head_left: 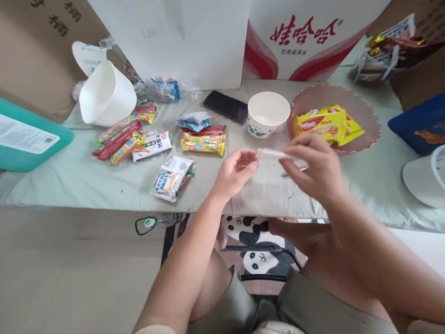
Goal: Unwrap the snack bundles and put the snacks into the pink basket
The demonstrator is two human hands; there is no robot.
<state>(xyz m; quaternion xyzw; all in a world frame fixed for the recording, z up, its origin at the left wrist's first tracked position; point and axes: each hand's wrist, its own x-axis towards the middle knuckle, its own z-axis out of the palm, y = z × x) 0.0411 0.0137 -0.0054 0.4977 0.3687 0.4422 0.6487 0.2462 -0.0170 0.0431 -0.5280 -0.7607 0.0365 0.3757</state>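
Between my two hands stretches a thin white tissue-like strip (270, 154), folded narrow; whether it is paper or plastic I cannot tell. My left hand (236, 172) pinches its left end between thumb and fingers. The other end is in the fingers of my right hand (316, 167), which is slightly blurred. Just behind the strip stands a white paper bowl (268, 113) with blue leaf prints. Right of it, a pink scalloped bowl (370, 123) holds several yellow nabati wafer packets (323, 125). Dark thin scraps lie on the cloth under my right hand.
Several snack packets (203, 139) lie left of my hands, with a biscuit packet (174, 178) near the table edge. A black phone (225, 105) rests behind them. White tubs stand at left (107, 95) and right (426, 176). Large cartons (306, 41) line the back.
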